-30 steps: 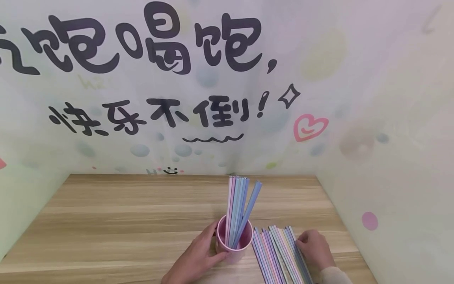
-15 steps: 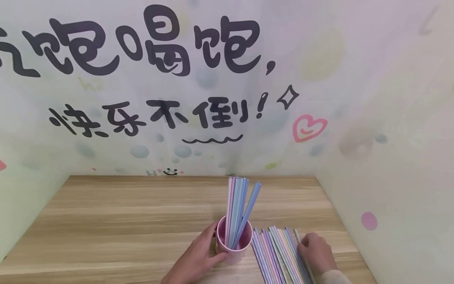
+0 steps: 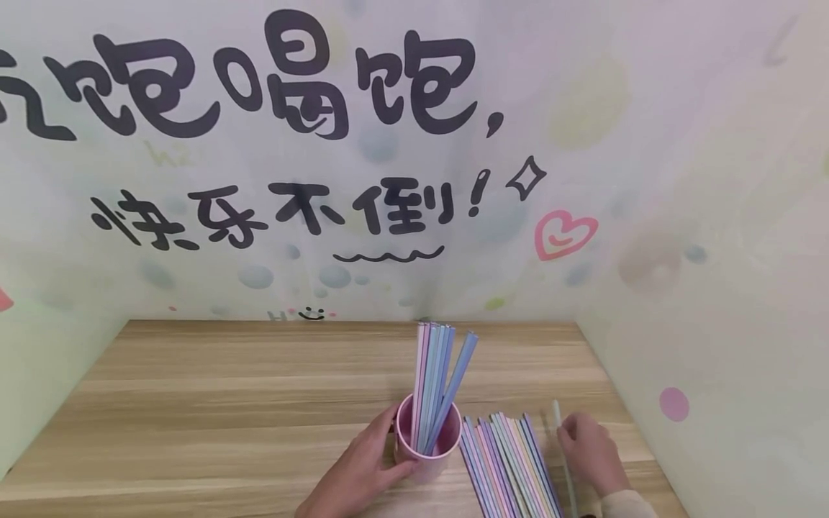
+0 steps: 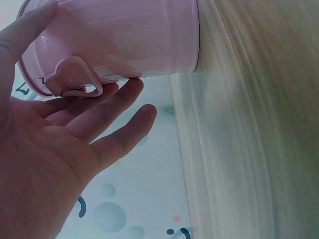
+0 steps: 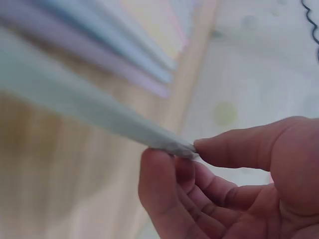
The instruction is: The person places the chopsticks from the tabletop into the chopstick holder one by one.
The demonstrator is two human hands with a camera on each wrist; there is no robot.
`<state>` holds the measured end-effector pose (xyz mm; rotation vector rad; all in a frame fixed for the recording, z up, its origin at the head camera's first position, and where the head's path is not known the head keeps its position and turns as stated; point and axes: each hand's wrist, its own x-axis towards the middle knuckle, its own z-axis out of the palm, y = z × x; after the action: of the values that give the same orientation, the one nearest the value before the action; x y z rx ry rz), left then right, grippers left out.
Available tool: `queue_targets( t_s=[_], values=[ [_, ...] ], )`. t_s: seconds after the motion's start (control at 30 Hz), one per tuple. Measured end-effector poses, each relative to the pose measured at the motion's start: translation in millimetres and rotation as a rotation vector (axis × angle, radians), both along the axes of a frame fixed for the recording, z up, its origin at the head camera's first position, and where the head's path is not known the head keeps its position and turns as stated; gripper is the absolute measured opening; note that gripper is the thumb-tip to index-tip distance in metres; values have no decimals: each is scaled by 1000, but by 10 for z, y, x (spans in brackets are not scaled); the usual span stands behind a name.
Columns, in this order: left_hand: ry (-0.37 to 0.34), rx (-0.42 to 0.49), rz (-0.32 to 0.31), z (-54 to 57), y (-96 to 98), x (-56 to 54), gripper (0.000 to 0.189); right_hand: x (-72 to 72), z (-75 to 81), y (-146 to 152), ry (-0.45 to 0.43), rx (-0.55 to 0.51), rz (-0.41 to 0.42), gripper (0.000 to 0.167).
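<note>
My left hand (image 3: 363,464) holds a pink cup (image 3: 424,469) standing on the table, thumb at the near side and fingers round the far side. In the left wrist view a bent wire hook (image 4: 82,74) shows on the cup wall (image 4: 124,35). Several long pastel sticks (image 3: 430,381), pink and blue, stand in the cup; one blue stick leans right. My right hand (image 3: 589,450) pinches a pale green stick (image 5: 109,112) near its far end between thumb and fingertips. To its left lies a row of pastel sticks (image 3: 508,460), side by side.
The wooden table (image 3: 227,417) ends at a back wall (image 3: 214,288) with large black lettering. A pale side wall (image 3: 732,345) rises close to the right of my right hand.
My right hand has moved right, drawing the pale green stick away from the row's right end and raising its far tip. The left hand and cup stay put.
</note>
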<state>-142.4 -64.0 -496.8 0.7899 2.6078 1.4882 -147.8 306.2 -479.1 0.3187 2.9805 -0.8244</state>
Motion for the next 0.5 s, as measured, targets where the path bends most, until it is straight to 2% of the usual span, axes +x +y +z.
queue_targets(
  t_s=[0.1,0.27,0.5],
  values=[
    [8,2,-1,-2,-1,0,84,-34,153,-72,32,-83,-10,21],
    [1,1,1,-8,-9,-1,83,-94,429,-242,151,-255,-17,23],
    [-8,-1,-3,-10,-7,-9,83,-201,733,-499,317,-388,-14,22]
  ],
)
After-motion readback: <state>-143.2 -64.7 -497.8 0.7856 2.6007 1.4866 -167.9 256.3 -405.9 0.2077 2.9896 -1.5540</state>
